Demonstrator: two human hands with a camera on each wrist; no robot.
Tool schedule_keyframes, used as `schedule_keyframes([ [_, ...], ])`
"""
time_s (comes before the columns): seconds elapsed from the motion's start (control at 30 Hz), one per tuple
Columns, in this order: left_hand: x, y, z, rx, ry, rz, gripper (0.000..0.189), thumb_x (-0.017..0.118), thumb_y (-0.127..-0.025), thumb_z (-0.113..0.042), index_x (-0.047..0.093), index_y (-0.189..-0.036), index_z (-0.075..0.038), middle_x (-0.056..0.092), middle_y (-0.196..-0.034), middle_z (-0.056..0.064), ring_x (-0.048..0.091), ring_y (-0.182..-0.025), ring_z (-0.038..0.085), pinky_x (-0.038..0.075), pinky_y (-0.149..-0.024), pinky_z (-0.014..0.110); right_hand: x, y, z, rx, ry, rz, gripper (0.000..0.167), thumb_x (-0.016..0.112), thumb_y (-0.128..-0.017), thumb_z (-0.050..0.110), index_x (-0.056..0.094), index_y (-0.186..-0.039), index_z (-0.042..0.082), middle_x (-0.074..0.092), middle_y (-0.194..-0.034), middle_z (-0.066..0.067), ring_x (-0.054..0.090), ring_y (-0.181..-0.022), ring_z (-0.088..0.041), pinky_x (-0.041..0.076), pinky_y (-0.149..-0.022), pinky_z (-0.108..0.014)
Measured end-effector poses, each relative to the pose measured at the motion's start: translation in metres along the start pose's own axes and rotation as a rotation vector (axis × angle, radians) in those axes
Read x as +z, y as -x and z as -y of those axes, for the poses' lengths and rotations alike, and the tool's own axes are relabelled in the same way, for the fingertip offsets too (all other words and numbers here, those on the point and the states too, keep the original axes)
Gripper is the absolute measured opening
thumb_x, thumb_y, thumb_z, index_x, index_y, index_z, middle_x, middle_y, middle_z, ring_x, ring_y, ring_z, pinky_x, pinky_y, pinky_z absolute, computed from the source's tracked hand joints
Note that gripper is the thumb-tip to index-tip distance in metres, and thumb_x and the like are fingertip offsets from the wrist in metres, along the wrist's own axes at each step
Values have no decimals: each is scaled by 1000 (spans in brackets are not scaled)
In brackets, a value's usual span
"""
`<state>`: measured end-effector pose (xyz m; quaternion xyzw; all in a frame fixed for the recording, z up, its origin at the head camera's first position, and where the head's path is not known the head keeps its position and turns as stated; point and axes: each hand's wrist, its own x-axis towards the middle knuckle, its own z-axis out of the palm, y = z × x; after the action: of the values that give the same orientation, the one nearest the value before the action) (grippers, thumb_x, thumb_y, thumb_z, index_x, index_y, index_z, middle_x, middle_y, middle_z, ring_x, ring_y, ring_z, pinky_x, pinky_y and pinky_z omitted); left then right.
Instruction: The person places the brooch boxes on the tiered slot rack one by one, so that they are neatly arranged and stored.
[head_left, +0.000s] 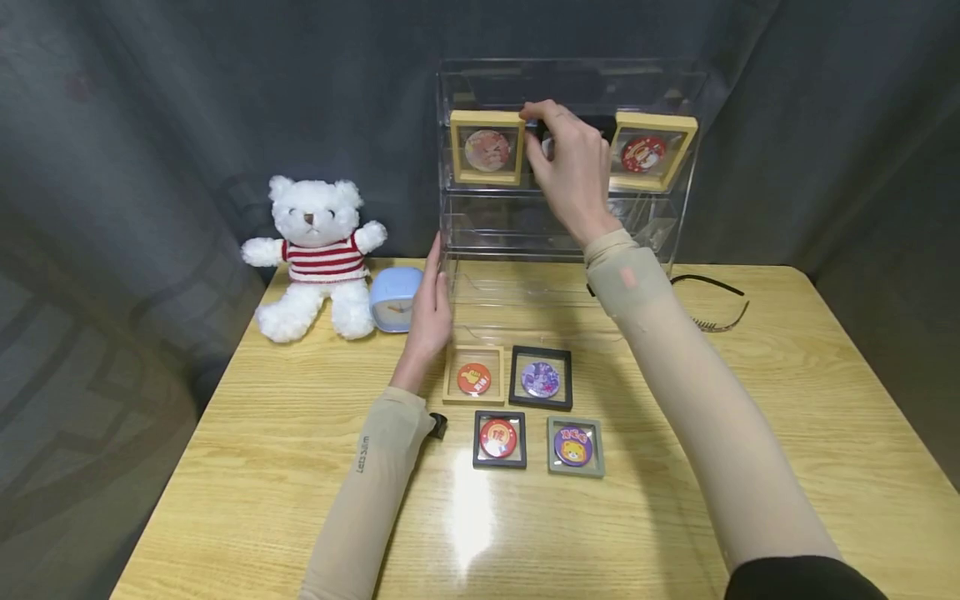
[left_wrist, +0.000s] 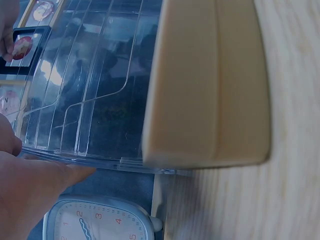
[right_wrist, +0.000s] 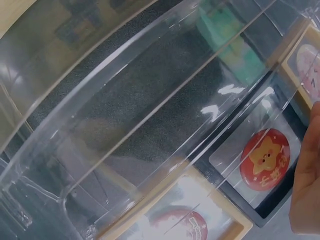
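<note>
My right hand (head_left: pixel 573 158) reaches to the top tier of a clear display stand (head_left: pixel 517 225), fingers bent over a black frame (right_wrist: pixel 220 137) with a red star badge. Its index fingertip is by the corner of the left yellow frame (head_left: pixel 486 181); whether it grips either frame cannot be told. The right yellow frame (head_left: pixel 652 183) stands on the black frame's other side. My left hand (head_left: pixel 430 312) rests straight-fingered against the stand's left side. In the left wrist view, its thumb and fingers lie at the stand's edge, and a pale yellow frame (left_wrist: pixel 207 85) looms close.
On the wooden table (head_left: pixel 247 467) before the stand lie an orange-badge yellow frame (head_left: pixel 447 397), two black frames (head_left: pixel 567 392) (head_left: pixel 500 464) and a grey-green frame (head_left: pixel 577 473). A white teddy bear (head_left: pixel 318 242) and blue clock (head_left: pixel 393 292) sit left; a black headband (head_left: pixel 708 283) lies right.
</note>
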<state>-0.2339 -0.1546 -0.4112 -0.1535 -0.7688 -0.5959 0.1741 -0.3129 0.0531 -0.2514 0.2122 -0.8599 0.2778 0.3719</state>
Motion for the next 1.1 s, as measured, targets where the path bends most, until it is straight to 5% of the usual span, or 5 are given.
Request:
schedule_keyframes([
  [0.2,0,-1,1,9,9,-10,59,29,-115,0,17,-173,-8,21,-177,11,24,-160,25,24,-129,34,-2,3,0,-15,-15,-10,28,58,-112,18,74,-133,11,75,-132,-4,50,-67,-13,33,-62,-28],
  [0.43,-2,-1,2,8,-20,-3,57,28,-117,-5,16,-173,-9,19,-177,8,21,-161,22,18,-130,32,-11,10,2,-9,-74,-17,28,59,-112,22,74,-134,11,75,-102,-11,47,-67,-9,35,-65,-32],
  [0.6,-4,-3,2,9,-21,1,57,28,-117,-6,16,-173,-8,19,-178,8,21,-161,23,18,-130,32,-19,19,0,-10,-126,-47,28,62,-111,21,74,-134,9,77,-109,-10,53,-63,-8,39,-62,-26],
  [0.87,-5,-3,3,-17,-19,-8,58,28,-116,-3,17,-173,-10,19,-177,7,21,-161,23,17,-130,32,-39,52,-4,48,-335,-41,26,61,-110,18,71,-130,4,77,-118,-4,74,-69,-29,53,-61,-16],
  [1.1,-5,-3,1,-23,-10,-1,59,27,-116,-2,16,-173,-11,19,-178,6,20,-161,22,16,-130,31,-58,89,-13,137,-405,-46,25,62,-110,13,69,-130,0,79,-117,-7,75,-85,-6,58,-76,-16],
])
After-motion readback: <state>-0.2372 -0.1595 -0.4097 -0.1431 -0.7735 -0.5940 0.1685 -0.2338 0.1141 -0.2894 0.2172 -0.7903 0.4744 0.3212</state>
